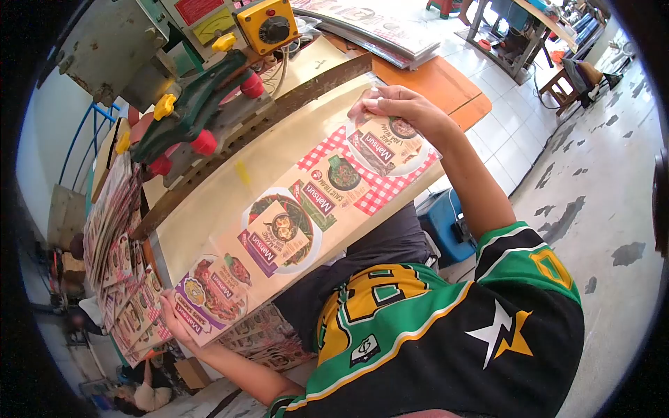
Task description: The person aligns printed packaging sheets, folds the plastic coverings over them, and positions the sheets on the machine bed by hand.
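Note:
A long printed sheet (282, 233) with food pictures and a red checked pattern lies across the pale work board (209, 202). My right hand (390, 108) grips its far upper end, thumb and fingers pressed together at the corner. At the other end, my left hand (174, 320) holds the lower left edge, its fingers partly under the sheet. Just beyond the sheet runs a long metal bar (258, 129). Over the bar stands a machine with a dark green arm (188, 115), red knobs and yellow knobs.
Many printed sheets (115, 279) are piled at the left. A yellow control box (268, 28) sits on the machine. More sheets (376, 28) lie on an orange table (446, 87) beyond. A blue container (446, 223) is beside my lap. Another person (150, 393) is at lower left.

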